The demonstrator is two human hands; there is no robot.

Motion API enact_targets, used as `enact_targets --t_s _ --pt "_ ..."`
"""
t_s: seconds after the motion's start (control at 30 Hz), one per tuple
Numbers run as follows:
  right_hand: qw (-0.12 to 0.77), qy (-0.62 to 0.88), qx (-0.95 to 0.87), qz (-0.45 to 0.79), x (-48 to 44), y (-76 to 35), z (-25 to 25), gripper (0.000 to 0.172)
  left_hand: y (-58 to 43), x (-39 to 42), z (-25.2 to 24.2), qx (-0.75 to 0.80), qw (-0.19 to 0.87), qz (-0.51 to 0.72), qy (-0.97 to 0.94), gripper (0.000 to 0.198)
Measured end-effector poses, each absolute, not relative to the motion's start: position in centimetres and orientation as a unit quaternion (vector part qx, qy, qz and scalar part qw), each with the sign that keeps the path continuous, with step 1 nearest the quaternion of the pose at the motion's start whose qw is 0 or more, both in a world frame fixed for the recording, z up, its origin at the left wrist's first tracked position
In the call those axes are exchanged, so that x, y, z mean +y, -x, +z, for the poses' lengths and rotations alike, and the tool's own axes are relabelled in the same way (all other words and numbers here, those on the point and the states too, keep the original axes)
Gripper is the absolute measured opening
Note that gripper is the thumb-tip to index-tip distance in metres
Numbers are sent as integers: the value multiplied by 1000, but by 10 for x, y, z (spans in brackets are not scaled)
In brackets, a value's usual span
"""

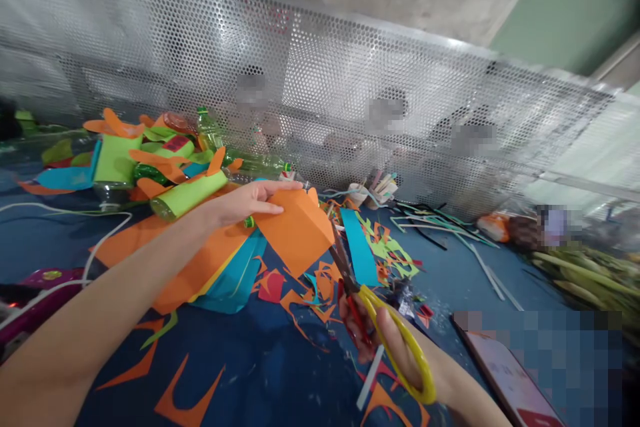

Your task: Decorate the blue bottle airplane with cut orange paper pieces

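Observation:
My left hand [255,201] grips an orange paper sheet [295,230] by its upper left edge, thumb on top and fingers behind. In my right hand [395,340] is a pair of scissors [370,300] with yellow and red handles, its blades pointing up and left. The blades reach the right corner of the sheet; whether they are cutting into it I cannot tell. Below lie orange paper scraps [325,283] and a blue paper strip [359,247]. More orange sheets [200,260] and a blue sheet [235,280] rest under my left forearm.
Paper-wrapped plastic bottles [190,193] are heaped at the left. Cups of tools [380,190] stand by the perforated metal screen [320,67], with people behind it. A phone [510,373] lies at right, near dry leaves [590,273]. A white cable [107,233] crosses the left side.

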State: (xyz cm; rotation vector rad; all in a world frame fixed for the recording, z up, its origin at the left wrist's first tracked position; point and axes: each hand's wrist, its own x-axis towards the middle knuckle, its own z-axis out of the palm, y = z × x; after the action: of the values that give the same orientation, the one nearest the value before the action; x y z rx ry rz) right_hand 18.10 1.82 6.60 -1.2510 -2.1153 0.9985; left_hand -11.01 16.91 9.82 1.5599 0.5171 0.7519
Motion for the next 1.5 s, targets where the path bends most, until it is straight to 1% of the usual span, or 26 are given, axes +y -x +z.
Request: enact_targets --t_s 0.1,0.3,0.47,0.63,1.07,1.3,1.5 --pt "178 478 -783 358 17 -178 71 52 108 170 96 224 623 308 -683 56" --pt "149 484 -776 376 14 -176 74 51 109 170 94 211 626 280 -697 56" --pt "145 474 -781 380 14 -175 75 49 111 171 94 213 621 272 -703 57" --pt "147 458 -801 357 14 -175 77 46 112 170 95 219 613 264 -711 58" --pt "150 453 -823 307 13 -176 74 45 113 167 99 224 612 254 -714 57" --pt "166 446 -823 310 13 -174 71 53 114 166 101 207 619 257 -713 58" --pt "195 440 -813 328 14 -175 66 56 116 168 100 216 629 244 -706 61"
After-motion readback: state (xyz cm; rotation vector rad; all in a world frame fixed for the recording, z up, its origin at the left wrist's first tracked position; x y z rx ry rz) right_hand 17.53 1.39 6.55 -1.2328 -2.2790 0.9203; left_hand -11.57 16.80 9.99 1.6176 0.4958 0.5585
